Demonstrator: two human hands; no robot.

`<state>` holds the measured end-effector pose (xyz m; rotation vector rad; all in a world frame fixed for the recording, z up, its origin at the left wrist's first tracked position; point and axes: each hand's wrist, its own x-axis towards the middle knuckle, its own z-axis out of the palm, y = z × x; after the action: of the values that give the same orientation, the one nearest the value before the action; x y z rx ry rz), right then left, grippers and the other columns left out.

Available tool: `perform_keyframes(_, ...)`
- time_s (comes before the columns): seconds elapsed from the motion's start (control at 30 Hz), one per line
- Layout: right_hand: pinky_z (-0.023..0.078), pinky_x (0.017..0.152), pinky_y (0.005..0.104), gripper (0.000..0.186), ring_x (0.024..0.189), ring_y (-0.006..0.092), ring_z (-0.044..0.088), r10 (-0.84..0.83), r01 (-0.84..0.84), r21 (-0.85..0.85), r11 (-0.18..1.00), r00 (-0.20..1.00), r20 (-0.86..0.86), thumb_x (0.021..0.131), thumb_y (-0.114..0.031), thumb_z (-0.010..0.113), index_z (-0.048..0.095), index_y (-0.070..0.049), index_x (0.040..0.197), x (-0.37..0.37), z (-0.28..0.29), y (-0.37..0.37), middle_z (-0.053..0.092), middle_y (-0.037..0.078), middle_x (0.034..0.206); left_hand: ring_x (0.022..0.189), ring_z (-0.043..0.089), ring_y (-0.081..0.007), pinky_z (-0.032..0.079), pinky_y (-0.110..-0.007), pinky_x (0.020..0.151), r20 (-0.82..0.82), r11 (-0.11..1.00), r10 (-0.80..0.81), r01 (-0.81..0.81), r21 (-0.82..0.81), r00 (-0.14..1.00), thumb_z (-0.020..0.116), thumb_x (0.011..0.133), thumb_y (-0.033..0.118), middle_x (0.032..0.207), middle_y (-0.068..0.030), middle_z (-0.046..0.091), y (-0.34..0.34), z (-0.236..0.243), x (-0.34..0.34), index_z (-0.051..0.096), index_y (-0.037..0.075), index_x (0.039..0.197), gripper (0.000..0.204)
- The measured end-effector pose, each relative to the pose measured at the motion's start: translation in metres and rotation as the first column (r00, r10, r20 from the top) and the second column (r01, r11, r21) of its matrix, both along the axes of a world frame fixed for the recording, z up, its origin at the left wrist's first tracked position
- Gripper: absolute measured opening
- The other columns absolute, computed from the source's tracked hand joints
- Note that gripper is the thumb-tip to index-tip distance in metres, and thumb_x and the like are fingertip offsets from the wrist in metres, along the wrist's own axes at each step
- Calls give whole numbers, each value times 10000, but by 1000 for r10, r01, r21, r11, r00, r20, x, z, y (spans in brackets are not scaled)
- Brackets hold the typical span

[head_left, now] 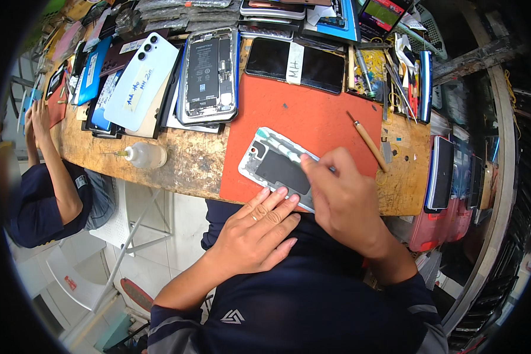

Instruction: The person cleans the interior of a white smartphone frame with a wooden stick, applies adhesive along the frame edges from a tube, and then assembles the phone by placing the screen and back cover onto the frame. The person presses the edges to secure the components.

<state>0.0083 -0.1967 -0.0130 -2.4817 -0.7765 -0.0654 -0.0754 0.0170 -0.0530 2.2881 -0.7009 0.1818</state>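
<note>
On the orange-red mat [312, 112] lies a white phone back cover or frame [280, 173], its inner side up, with a dark grey pad in the middle and a camera opening at its upper left. My left hand [259, 230] rests on its near edge with the fingers stretched out flat. In my right hand [345, 194] is a slim white-and-teal brush, seemingly a toothbrush [277, 144], its teal head over the far left corner of the cover. The brush's other end is mostly hidden by my fingers.
A wooden-handled pick [369, 141] lies at the mat's right. Behind are a black phone [295, 65], an opened phone [209, 76] and a white phone back [141, 82]. A small bottle [146, 156] stands left; tools [395, 76] fill the back right. Another person [53, 189] sits at left.
</note>
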Motion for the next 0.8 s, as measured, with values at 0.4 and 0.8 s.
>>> perform_keyframes(0.4,558,552,409,354,696,255,716,208,-204,39,978,968,-140,904,-61,760,763,-40,1258,-2,-2,-6,610,73,1035,1322,629,-287,377,-480,1149,12,893,369,-351,-281,929,528,873,-171,1212,-146,786,36,12,37,356,-6,1616,780)
perform_keyframes(0.8,517,566,393,248,681,261,688,117,-113,33,993,926,-358,899,-64,780,836,-99,1137,-4,73,-107,629,70,874,1289,592,-325,286,-461,1169,-165,986,163,-153,73,973,504,677,-172,1153,-74,802,40,27,71,368,38,1689,1042)
